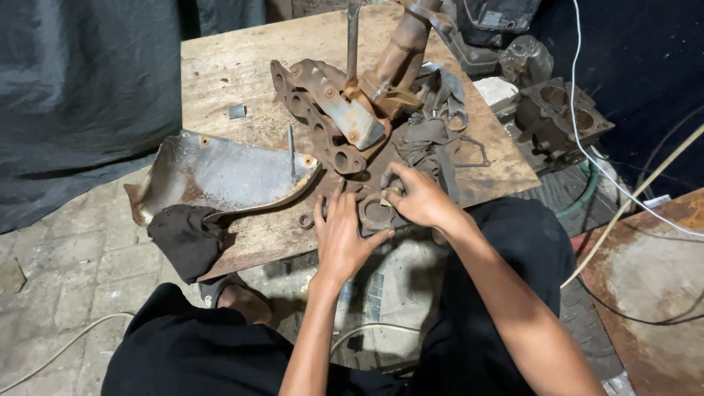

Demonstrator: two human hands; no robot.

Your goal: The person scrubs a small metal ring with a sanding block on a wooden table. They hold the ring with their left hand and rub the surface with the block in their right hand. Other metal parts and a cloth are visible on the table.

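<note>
Surface: worn wooden board (235, 66), stained and scratched, set low over a grey paved floor (66, 257). Dark cloth (81, 95) hangs behind on the left. Rusty sheet (645, 279) at right edge; white cable (587, 139) runs down past an engine block (557, 121).

On board: rusty manifold (315, 117) with a row of ports, pipe (400, 55) rising from it, cut off by the top edge. Bent metal shield (213, 176) lies at the left, overhanging the board. Black rag (187, 238) droops off the near edge. Grey rag (433, 136) lies beside the manifold.

Hands: left hand (341, 235) flat, fingers spread, pressing on a rusty flange (375, 214) at the near edge of the board. It grips nothing. Right hand (418, 198) curled, fingertips pinched at the flange's upper rim; whether it holds a small part there cannot be made out.

Hidden: flange mostly covered by both hands; shape unclear. Small ring (306, 221) just left of the left hand. Person's knees in black fill the bottom.
</note>
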